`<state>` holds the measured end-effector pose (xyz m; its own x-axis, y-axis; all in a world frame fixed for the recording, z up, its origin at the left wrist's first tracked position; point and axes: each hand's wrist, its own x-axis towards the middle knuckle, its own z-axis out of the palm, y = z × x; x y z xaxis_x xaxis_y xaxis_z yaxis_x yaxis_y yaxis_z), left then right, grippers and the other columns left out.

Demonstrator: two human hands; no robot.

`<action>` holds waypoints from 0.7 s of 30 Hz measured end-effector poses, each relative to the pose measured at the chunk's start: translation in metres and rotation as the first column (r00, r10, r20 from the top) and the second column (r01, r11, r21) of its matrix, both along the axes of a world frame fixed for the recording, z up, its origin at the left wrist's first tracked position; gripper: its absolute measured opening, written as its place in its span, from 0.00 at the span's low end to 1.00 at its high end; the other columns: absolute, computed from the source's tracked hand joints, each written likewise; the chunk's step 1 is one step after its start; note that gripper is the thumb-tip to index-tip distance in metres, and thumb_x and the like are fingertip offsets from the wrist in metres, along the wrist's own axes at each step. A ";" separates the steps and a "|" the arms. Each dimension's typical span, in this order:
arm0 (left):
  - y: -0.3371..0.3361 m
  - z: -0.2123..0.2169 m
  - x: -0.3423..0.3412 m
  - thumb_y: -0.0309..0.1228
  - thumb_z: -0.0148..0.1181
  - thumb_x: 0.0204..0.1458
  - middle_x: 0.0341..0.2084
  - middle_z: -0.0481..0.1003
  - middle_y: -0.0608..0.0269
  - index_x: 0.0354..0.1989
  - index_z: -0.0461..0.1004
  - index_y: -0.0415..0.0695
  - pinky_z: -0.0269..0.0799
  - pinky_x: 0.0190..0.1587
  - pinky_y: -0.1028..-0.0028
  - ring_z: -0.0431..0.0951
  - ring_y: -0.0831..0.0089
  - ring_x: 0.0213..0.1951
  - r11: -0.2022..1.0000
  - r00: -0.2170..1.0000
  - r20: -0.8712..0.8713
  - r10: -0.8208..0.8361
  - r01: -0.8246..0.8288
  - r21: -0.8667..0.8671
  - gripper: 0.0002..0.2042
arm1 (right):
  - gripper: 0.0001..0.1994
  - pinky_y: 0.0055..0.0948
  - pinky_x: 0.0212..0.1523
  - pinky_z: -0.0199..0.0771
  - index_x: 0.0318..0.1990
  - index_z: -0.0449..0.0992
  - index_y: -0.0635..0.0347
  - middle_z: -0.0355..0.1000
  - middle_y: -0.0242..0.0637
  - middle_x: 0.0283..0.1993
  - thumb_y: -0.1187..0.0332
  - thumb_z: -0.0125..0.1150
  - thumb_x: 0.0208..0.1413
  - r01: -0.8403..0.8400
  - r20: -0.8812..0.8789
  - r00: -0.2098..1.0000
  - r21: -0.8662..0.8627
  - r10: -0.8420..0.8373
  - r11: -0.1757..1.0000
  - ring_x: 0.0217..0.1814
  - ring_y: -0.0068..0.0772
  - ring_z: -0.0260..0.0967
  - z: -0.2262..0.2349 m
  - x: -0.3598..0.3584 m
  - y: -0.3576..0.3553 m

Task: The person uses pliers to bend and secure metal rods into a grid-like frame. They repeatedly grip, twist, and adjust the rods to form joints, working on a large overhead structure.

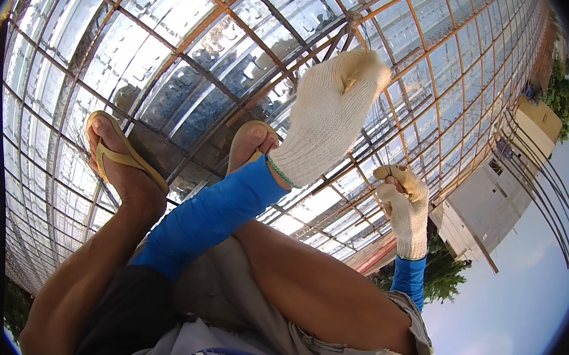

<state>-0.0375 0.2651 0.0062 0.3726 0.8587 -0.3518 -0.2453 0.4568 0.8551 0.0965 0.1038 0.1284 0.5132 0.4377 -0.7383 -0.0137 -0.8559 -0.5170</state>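
My left hand (334,111), in an off-white knit glove with a blue sleeve behind it, reaches out over a grid of rusty steel bars (228,10). Its fingers are curled together around thin tie wire (367,39), close to a knot of bars; the fingertips are slightly blurred. Lower and to the right, my right hand (407,205) wears the same kind of glove. Its fingers close on the end of a bundle of thin wires (389,129) that runs up toward the left hand.
Shiny ribbed metal decking (189,101) lies beneath the bars. My sandalled feet (121,150) rest on the grid. Long bent bars (541,180) stick out at the right, beside a grey concrete block structure (489,202), trees (563,90) and sky.
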 end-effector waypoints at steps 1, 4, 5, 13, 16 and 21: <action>0.005 0.007 -0.001 0.34 0.68 0.67 0.41 0.86 0.57 0.60 0.81 0.34 0.86 0.43 0.76 0.88 0.73 0.39 0.992 0.996 0.085 -0.023 0.033 -0.118 0.19 | 0.11 0.16 0.27 0.55 0.46 0.86 0.67 0.73 0.19 0.34 0.79 0.66 0.57 -0.011 -0.003 1.000 -0.010 0.011 1.000 0.27 0.09 0.59 -0.001 -0.005 0.004; 0.019 0.012 -0.011 0.34 0.66 0.68 0.38 0.86 0.57 0.53 0.84 0.33 0.86 0.43 0.75 0.88 0.73 0.39 0.940 0.959 0.279 0.055 0.044 -0.337 0.15 | 0.11 0.18 0.31 0.66 0.48 0.85 0.67 0.77 0.23 0.37 0.79 0.68 0.58 0.015 -0.102 0.995 -0.043 -0.020 0.999 0.31 0.12 0.66 -0.002 0.000 0.000; 0.020 0.010 -0.016 0.34 0.65 0.68 0.37 0.86 0.57 0.52 0.84 0.33 0.85 0.43 0.75 0.88 0.73 0.39 0.908 0.948 0.310 0.076 0.063 -0.415 0.15 | 0.11 0.19 0.32 0.69 0.48 0.85 0.68 0.78 0.25 0.38 0.79 0.69 0.58 -0.099 0.006 0.995 -0.017 0.099 0.995 0.32 0.14 0.69 -0.006 -0.007 0.000; -0.011 -0.001 0.002 0.36 0.60 0.71 0.30 0.80 0.66 0.46 0.84 0.35 0.74 0.32 0.77 0.77 0.83 0.30 0.910 0.956 0.148 0.253 -0.183 -0.373 0.15 | 0.18 0.23 0.30 0.74 0.56 0.80 0.70 0.78 0.37 0.33 0.74 0.71 0.60 -0.330 -0.003 0.944 0.036 0.331 0.943 0.28 0.23 0.75 -0.049 -0.045 0.009; -0.008 0.001 -0.008 0.34 0.63 0.70 0.36 0.85 0.59 0.53 0.83 0.33 0.83 0.37 0.79 0.85 0.79 0.36 0.903 0.966 0.207 0.158 -0.057 -0.426 0.15 | 0.20 0.20 0.27 0.67 0.57 0.78 0.73 0.73 0.31 0.29 0.72 0.70 0.60 0.166 -0.473 0.879 0.179 -0.063 0.970 0.23 0.20 0.67 -0.051 -0.055 0.029; 0.014 0.003 -0.023 0.38 0.63 0.70 0.36 0.84 0.59 0.53 0.83 0.34 0.81 0.42 0.77 0.84 0.77 0.40 0.867 0.963 0.216 0.160 -0.033 -0.497 0.17 | 0.16 0.23 0.24 0.67 0.56 0.78 0.65 0.68 0.28 0.24 0.67 0.67 0.65 -0.201 -0.010 0.979 0.133 0.204 0.971 0.21 0.19 0.63 -0.059 -0.048 0.052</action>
